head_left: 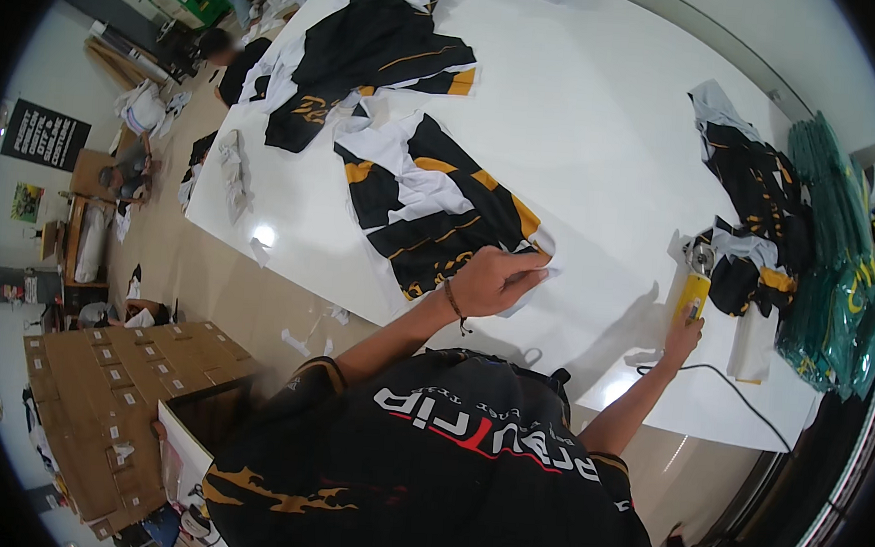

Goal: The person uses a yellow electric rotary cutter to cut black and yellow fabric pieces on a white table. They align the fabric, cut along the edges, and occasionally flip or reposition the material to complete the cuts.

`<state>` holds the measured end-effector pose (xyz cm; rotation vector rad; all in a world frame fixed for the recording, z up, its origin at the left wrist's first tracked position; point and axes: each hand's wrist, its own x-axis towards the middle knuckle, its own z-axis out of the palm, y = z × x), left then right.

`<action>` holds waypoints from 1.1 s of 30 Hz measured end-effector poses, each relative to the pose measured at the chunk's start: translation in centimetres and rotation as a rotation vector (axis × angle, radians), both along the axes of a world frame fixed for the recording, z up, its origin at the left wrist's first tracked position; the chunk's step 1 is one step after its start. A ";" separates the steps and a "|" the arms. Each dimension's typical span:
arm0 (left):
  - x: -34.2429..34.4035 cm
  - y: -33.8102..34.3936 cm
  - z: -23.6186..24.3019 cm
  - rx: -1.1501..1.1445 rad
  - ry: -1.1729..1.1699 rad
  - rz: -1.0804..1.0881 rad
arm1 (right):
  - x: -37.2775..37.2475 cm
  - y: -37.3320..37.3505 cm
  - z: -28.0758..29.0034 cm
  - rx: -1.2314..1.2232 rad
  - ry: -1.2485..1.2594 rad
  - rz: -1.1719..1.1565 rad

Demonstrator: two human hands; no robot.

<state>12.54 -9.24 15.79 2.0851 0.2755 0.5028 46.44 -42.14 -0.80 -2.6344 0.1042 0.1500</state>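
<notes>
My left hand (494, 283), with a dark braided band at its wrist, is closed in a pinch on the near right corner of a black, white and orange printed fabric piece (431, 223). That fabric lies on the white table (598, 113), its pinched corner showing the white underside. Off to the right, my right hand (684, 337) grips a yellow corded electric fabric cutter (695, 294) by its body. Its round metal head (700, 257) points away from me, beside a crumpled pile of black, white and orange fabric (744, 262).
Another black printed fabric piece (371, 54) lies farther back on the left. Green plastic-wrapped packages (829, 257) line the right edge. A black cord (741, 392) runs from the cutter over the table edge. Cardboard boxes (109, 404) stand at lower left; people sit beyond the table.
</notes>
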 end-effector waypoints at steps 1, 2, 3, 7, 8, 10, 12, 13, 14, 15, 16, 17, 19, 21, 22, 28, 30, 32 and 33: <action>0.1 0.1 0.9 -0.002 0.047 -0.004 | -1.6 1.2 1.8 -0.118 -0.035 0.031; 0.3 0.1 1.5 -0.087 0.000 -0.013 | -3.5 3.1 4.7 -0.234 -0.075 0.064; 0.9 0.3 2.3 -0.070 -0.016 -0.061 | -4.9 4.6 6.5 -0.346 -0.118 0.088; 2.4 -0.4 5.0 0.016 -0.141 -0.291 | -13.5 12.1 14.9 0.712 0.004 0.858; 2.8 -0.8 6.0 0.053 -0.193 -0.344 | -15.9 14.7 16.6 0.844 -0.073 0.991; 2.1 0.1 8.4 0.153 -0.125 -0.445 | -16.7 17.9 18.1 0.916 -0.076 1.249; 1.5 2.4 10.7 0.279 0.001 -0.465 | -15.9 19.1 18.3 0.953 -0.131 1.268; 1.4 4.2 11.9 0.360 0.093 -0.354 | -15.2 19.0 19.6 1.018 0.023 1.107; 1.9 6.7 12.2 0.439 0.149 -0.234 | -14.8 18.9 21.7 1.035 -0.048 0.939; 1.2 9.0 13.1 0.595 0.255 0.028 | -13.6 19.1 22.9 1.152 -0.059 0.953; 0.2 13.3 13.0 0.689 0.165 0.077 | -13.3 19.4 26.0 1.098 -0.125 1.029; 0.0 14.8 14.8 0.676 0.152 0.237 | -13.1 19.2 28.8 1.012 -0.144 1.090; -2.1 21.1 15.2 0.878 -0.068 0.453 | -12.7 19.1 33.5 0.732 -0.261 1.172; -2.5 25.0 17.1 1.062 -0.125 0.626 | -11.7 18.6 36.8 0.538 -0.429 1.209; -3.0 27.0 18.4 1.119 -0.139 0.723 | -11.3 18.5 38.2 0.462 -0.576 1.205; -5.5 33.8 27.5 1.213 -0.148 1.123 | -8.8 19.1 46.5 0.131 -0.845 0.648; -3.8 34.0 29.5 0.615 -0.330 1.040 | -5.9 18.7 46.5 0.113 -1.135 0.603; -2.4 37.4 30.5 0.048 -0.525 0.751 | -1.0 18.1 46.7 0.120 -1.294 0.546; -1.8 39.7 31.4 -0.069 -0.565 0.680 | 2.6 18.4 46.6 0.180 -1.217 0.524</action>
